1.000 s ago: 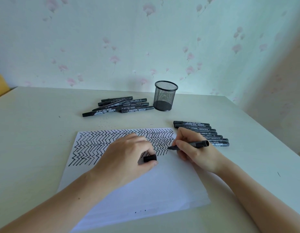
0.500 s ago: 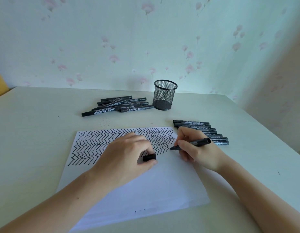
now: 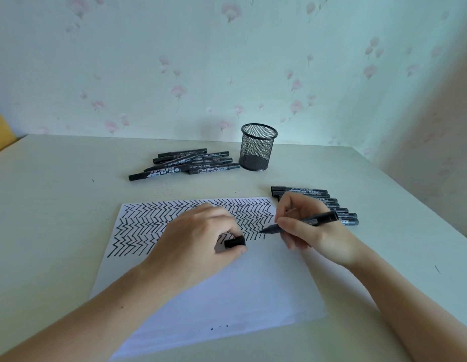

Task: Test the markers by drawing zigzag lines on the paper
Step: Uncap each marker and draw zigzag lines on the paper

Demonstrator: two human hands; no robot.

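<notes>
A white sheet of paper (image 3: 227, 296) lies on the table, its upper part filled with black zigzag lines (image 3: 143, 223). My right hand (image 3: 310, 231) grips an uncapped black marker (image 3: 305, 222), its tip at the lower right end of the zigzags. My left hand (image 3: 198, 241) rests on the paper and pinches the marker's black cap (image 3: 235, 242). A loose pile of black markers (image 3: 185, 164) lies behind the paper. A neat row of black markers (image 3: 342, 212) lies to the right, partly hidden by my right hand.
A black mesh pen cup (image 3: 258, 147) stands at the back near the wall. The pale table (image 3: 57, 205) has its right edge close to the marker row. Small ink dots mark the paper's near edge.
My right hand and the marker have shifted slightly, the tip moving along the right end of the zigzag rows. My left hand with the cap has stayed in place.
</notes>
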